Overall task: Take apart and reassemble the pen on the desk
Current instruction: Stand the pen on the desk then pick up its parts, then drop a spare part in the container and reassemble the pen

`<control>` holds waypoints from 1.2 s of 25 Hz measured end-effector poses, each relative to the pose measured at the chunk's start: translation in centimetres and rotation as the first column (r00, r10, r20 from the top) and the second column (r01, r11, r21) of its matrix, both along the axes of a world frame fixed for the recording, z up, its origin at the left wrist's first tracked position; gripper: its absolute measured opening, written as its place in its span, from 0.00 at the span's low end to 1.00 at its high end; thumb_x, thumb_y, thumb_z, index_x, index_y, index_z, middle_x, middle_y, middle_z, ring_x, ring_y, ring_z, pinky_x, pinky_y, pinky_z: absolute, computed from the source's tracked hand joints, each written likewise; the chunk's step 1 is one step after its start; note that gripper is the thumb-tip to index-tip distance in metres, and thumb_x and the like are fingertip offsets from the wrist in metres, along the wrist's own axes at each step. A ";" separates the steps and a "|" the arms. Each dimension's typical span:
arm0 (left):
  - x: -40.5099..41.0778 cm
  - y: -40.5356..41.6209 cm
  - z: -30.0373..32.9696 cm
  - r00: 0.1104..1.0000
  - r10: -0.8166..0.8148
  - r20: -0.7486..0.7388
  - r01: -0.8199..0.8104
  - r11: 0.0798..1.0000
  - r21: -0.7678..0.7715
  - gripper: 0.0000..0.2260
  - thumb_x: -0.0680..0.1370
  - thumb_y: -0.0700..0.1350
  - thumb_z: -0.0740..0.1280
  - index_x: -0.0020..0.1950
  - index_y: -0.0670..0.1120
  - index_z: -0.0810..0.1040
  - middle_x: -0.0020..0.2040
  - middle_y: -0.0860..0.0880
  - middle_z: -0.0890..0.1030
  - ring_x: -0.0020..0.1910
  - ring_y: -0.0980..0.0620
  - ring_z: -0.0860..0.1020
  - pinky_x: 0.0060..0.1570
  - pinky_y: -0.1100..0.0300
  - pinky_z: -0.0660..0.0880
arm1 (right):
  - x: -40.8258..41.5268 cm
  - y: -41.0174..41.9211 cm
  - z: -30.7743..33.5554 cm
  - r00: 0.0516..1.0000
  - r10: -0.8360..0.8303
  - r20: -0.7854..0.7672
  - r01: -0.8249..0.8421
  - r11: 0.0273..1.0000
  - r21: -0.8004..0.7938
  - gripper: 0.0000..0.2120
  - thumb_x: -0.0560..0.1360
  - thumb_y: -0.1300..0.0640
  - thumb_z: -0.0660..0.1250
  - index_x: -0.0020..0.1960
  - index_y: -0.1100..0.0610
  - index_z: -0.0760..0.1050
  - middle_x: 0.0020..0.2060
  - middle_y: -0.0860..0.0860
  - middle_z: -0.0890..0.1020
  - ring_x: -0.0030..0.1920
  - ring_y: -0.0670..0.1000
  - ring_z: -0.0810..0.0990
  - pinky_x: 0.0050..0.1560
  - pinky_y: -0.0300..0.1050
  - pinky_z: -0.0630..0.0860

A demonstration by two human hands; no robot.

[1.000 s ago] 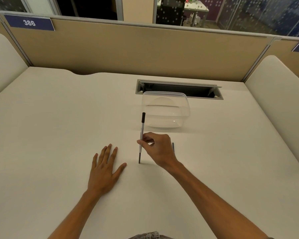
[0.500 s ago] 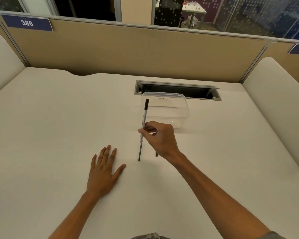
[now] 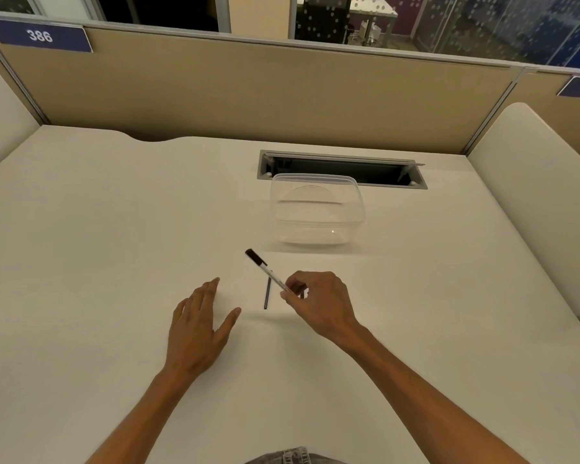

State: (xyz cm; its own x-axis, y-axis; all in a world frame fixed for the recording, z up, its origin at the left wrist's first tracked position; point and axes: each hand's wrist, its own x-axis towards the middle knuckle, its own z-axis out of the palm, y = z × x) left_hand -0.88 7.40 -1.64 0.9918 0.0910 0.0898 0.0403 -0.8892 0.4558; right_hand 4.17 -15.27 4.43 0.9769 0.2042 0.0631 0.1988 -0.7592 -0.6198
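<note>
My right hand [image 3: 318,304] pinches the lower end of the pen's white barrel [image 3: 271,275], which has a black end and tilts up and to the left above the desk. A thin dark refill [image 3: 267,294] lies on the desk just left of that hand, pointing away from me. Another small dark pen part shows partly behind my right fingers. My left hand [image 3: 198,326] hovers just over the desk left of the refill, fingers straight, holding nothing.
A clear plastic container [image 3: 317,211] stands on the white desk beyond the pen. Behind it is a recessed cable slot [image 3: 342,169]. Tan partition walls [image 3: 248,92] bound the desk at the back, and white panels stand on both sides.
The barrel stood upright on the desk with the refill in it; now my right hand has lifted and tilted it left, and the refill lies on the desk. My left hand has risen slightly.
</note>
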 end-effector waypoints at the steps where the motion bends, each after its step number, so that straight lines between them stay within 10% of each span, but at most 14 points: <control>1: -0.3 -0.4 0.6 0.997 0.012 0.076 -0.011 1.000 -0.013 0.33 0.76 0.65 0.54 0.76 0.46 0.60 0.72 0.44 0.70 0.70 0.44 0.69 0.67 0.46 0.67 | -0.3 -0.2 -0.4 1.000 0.011 0.005 -0.011 0.999 -0.033 0.06 0.72 0.47 0.70 0.46 0.48 0.82 0.39 0.42 0.85 0.40 0.43 0.81 0.41 0.41 0.76; 6: -0.6 -2.1 3.1 0.920 -0.182 0.347 0.136 0.979 0.153 0.29 0.78 0.58 0.60 0.75 0.45 0.63 0.72 0.43 0.69 0.70 0.44 0.68 0.66 0.46 0.67 | -1.2 -0.3 -1.3 0.984 0.116 0.132 -0.093 0.981 -0.173 0.05 0.74 0.50 0.70 0.46 0.50 0.82 0.41 0.46 0.83 0.42 0.49 0.80 0.37 0.41 0.70; 15: 0.7 -3.8 3.8 0.853 -0.499 0.155 0.451 0.853 0.264 0.07 0.74 0.42 0.72 0.51 0.46 0.82 0.40 0.50 0.84 0.39 0.48 0.81 0.52 0.49 0.79 | -1.6 1.2 -1.4 0.923 0.298 0.242 -0.254 0.947 -0.196 0.05 0.73 0.56 0.73 0.47 0.56 0.80 0.42 0.51 0.84 0.40 0.52 0.80 0.36 0.38 0.69; 22: 0.7 -1.4 3.3 0.885 -0.446 0.134 0.418 0.887 0.197 0.04 0.76 0.41 0.70 0.50 0.45 0.82 0.35 0.50 0.81 0.30 0.46 0.77 0.36 0.55 0.76 | 1.9 0.8 -1.6 0.932 0.204 -0.299 -0.150 0.970 0.194 0.15 0.68 0.57 0.71 0.54 0.52 0.80 0.46 0.44 0.83 0.49 0.44 0.80 0.48 0.35 0.74; 30: -0.1 0.1 3.5 0.895 -0.436 0.093 0.411 0.888 0.207 0.07 0.76 0.44 0.66 0.50 0.46 0.83 0.36 0.51 0.81 0.30 0.47 0.77 0.35 0.57 0.74 | 4.1 5.2 -3.9 0.985 -0.133 -0.110 0.091 0.942 -0.322 0.12 0.76 0.47 0.65 0.40 0.54 0.74 0.40 0.51 0.83 0.43 0.54 0.80 0.49 0.48 0.65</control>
